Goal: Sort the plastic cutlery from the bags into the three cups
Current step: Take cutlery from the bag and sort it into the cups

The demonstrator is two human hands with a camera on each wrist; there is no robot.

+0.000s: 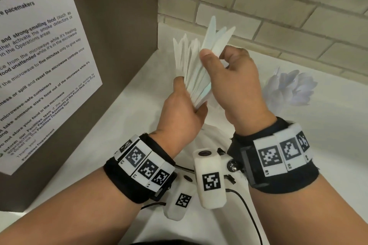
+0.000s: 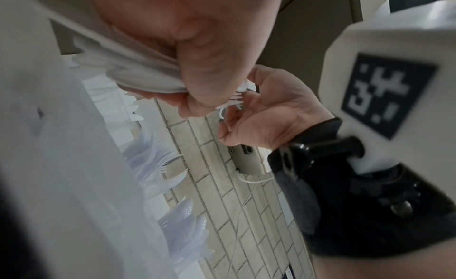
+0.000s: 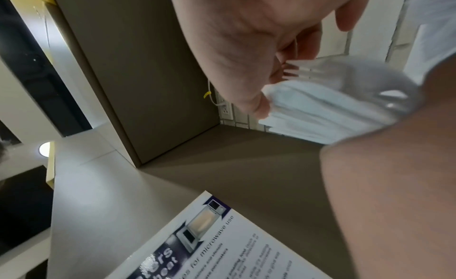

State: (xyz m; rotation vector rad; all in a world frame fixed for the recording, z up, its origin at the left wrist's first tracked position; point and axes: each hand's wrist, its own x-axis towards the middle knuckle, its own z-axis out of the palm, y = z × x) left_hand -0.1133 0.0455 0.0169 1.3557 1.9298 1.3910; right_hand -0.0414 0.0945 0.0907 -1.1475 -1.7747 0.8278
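Note:
Both hands hold one bundle of white plastic cutlery (image 1: 191,61) up over the counter, its ends fanned upward. My left hand (image 1: 185,97) grips the bundle's lower part in its fist. Higher up, my right hand (image 1: 215,59) pinches a few pieces between thumb and fingers. In the left wrist view, fork tines (image 2: 237,99) stick out of the bundle (image 2: 138,72) beside the right hand (image 2: 259,111). The right wrist view shows the bundle (image 3: 320,107) under the right hand's fingers (image 3: 259,99). A cup of spoons (image 1: 288,89) stands to the right; cups of forks (image 2: 153,160) and spoons (image 2: 187,220) line the wall.
A brown cabinet panel with a microwave notice (image 1: 39,55) stands close on the left. The brick wall (image 1: 278,16) runs behind the white counter (image 1: 328,145). A blurred white sheet (image 2: 61,166) fills the left of the left wrist view.

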